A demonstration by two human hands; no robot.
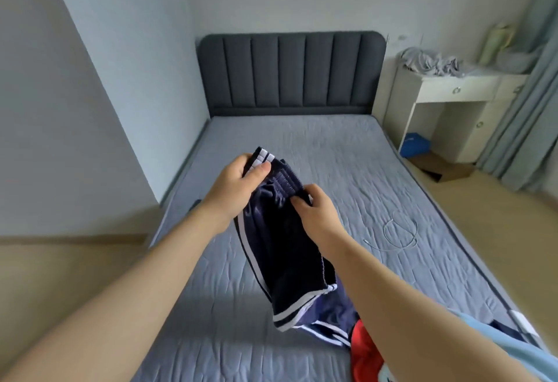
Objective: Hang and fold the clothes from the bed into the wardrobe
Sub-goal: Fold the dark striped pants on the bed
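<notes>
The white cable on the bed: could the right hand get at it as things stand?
Probably not at once: the right hand pinches the navy shorts. Yet the cable lies in the open on the bed, off to that hand's right, with nothing between them.

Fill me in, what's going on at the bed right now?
A person is holding navy shorts with white stripes up over the bed. The left hand and right hand each grip the waistband. The legs hang down, not yet folded. A red garment lies at the bed's near edge, and a white cable lies on the bedcover to the right.
</notes>
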